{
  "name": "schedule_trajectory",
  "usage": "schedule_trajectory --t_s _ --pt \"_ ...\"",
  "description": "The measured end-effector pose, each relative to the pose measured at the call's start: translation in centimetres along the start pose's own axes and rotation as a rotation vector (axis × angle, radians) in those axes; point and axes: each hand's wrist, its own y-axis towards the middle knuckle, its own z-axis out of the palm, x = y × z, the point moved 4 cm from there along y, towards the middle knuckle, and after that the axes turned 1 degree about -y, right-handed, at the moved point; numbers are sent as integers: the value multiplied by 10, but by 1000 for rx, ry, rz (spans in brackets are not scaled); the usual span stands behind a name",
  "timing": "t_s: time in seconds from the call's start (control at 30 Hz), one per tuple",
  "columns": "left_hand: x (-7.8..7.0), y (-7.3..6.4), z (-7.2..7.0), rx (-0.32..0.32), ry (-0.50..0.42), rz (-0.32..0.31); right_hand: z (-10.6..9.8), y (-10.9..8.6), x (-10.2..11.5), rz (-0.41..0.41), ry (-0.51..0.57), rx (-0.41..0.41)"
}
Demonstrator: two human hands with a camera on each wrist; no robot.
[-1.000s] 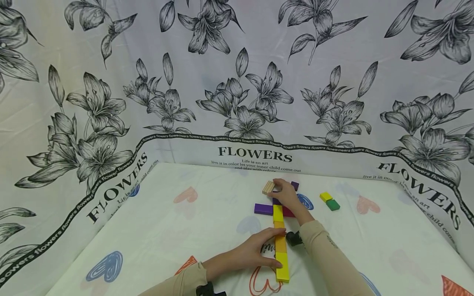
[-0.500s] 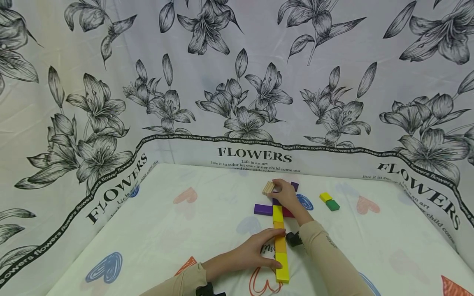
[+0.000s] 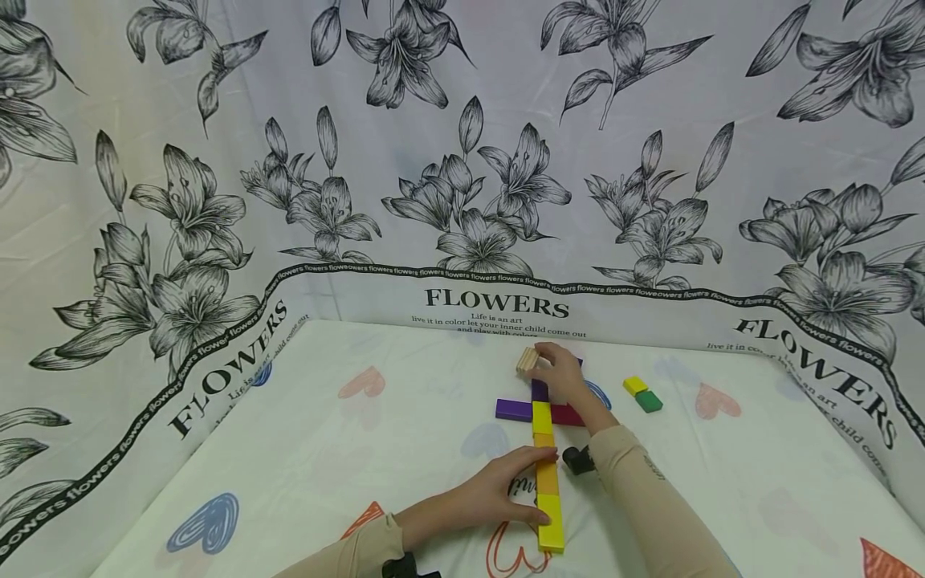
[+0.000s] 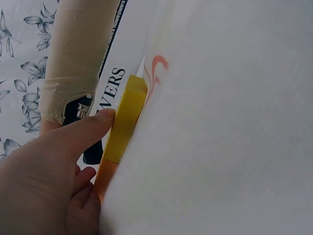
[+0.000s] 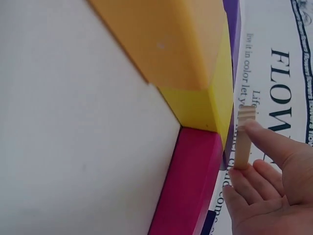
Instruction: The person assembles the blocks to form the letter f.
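My right hand (image 3: 565, 379) pinches a pale, ridged wooden piece (image 5: 243, 142) between thumb and fingers, beyond the far end of a line of blocks. That line runs from a near yellow block (image 3: 552, 536) through orange (image 3: 548, 478) and another yellow block (image 3: 542, 417) to a dark purple one (image 3: 539, 391). A purple block (image 3: 514, 410) sticks out to its left and a magenta block (image 5: 190, 181) to its right. Thumb on the near yellow block and index finger across the orange part, my left hand (image 3: 482, 491) rests on the line.
A small yellow block (image 3: 635, 384) and a green block (image 3: 649, 400) lie together at the right. Part of another purple block shows behind the right hand. The white cloth with hearts (image 3: 405, 466) meets a flower-printed curtain (image 3: 499, 241) at the back.
My right hand has shifted slightly away and to the right with the wooden piece, uncovering more of the dark purple and magenta blocks. The left hand has stayed in place.
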Motion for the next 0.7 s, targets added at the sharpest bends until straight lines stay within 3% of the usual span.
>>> schedule_trajectory --t_s 0.27,0.7 --pt "-1 0 0 -2 16 30 -8 0 -4 21 -41 -55" --pt "-2 0 0 1 22 25 -11 -2 -7 79 -50 -116"
